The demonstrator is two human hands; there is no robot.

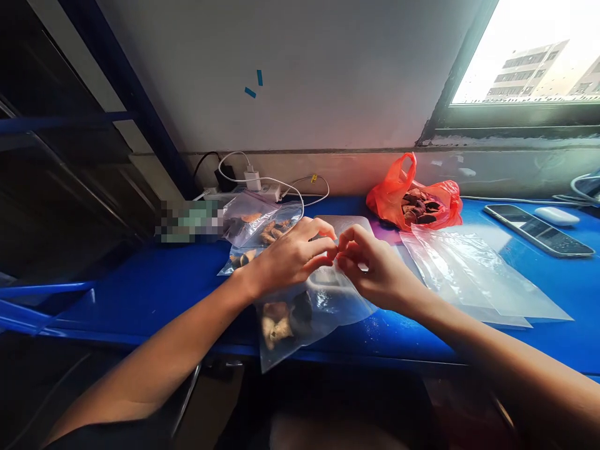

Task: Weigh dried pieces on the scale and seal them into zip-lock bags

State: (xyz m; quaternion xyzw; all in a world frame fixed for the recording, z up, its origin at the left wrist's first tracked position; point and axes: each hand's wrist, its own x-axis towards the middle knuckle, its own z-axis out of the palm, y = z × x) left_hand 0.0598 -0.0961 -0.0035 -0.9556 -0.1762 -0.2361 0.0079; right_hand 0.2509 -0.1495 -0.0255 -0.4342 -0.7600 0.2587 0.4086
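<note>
Pinching bag [323,315] at top edge with left hand [296,253] and right hand [375,267], fingertips close together. Held over front edge of table [145,290]. Probably light, limp, slippery; best taken by the top edge, clear of lumpy slices [275,327] inside.

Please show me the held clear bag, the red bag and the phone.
Held clear bag [321,315], head view: middle of its plastic.
Red bag [390,199], head view: left wall.
Phone [539,230], head view: upper face.

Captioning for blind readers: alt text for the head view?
Left hand and right hand pinch a clear bag of tan and dark pieces at a blue table. Filled bags lie behind; to the right, a red bag and flat clear bags.
</note>
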